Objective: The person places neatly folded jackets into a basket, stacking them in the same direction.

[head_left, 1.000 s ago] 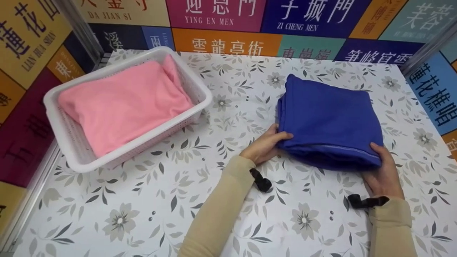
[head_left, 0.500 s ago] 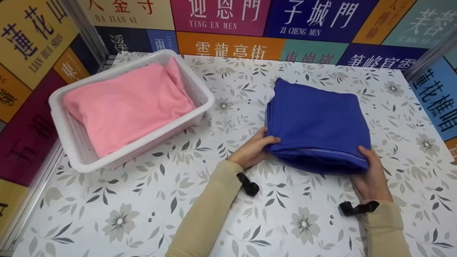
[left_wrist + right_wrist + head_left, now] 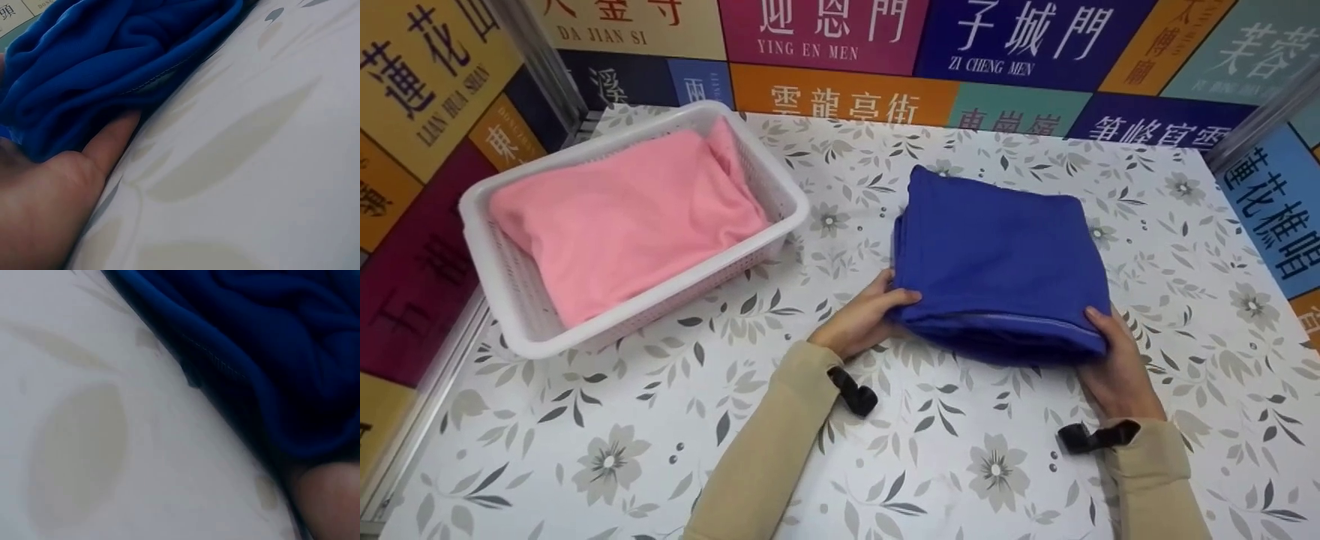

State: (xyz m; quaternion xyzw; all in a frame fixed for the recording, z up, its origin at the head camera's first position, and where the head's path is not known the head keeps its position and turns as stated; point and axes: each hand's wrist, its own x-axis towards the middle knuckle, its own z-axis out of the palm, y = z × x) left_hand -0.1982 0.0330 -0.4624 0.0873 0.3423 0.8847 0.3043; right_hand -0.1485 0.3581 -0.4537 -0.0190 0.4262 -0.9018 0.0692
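A folded blue garment [image 3: 997, 255], several layers thick with a pale stitched seam along its near edge, lies between the two hands in the head view. The left hand [image 3: 859, 319] grips its near left corner, thumb on top and fingers underneath. At the near right corner the right hand [image 3: 1121, 367] holds it the same way, thumb over the top layer. In the left wrist view, a finger of the left hand [image 3: 50, 197] reaches under the bunched blue layers [image 3: 112, 67]. The right wrist view shows the fabric's folds [image 3: 281, 343] close over the table, with part of the right hand [image 3: 332, 498] below.
A white plastic basket [image 3: 791, 202] stands at the left with a folded pink cloth [image 3: 622, 217] inside. The table [image 3: 885, 480] has a leaf-and-flower pattern. Colourful panels [image 3: 840, 86] with lettering border it at the back and sides. Black wrist straps [image 3: 855, 394] sit over the beige sleeves.
Both hands have moved left with the blue garment, bringing it nearer to the basket. Their grip looks the same. The basket and pink cloth stay in place.
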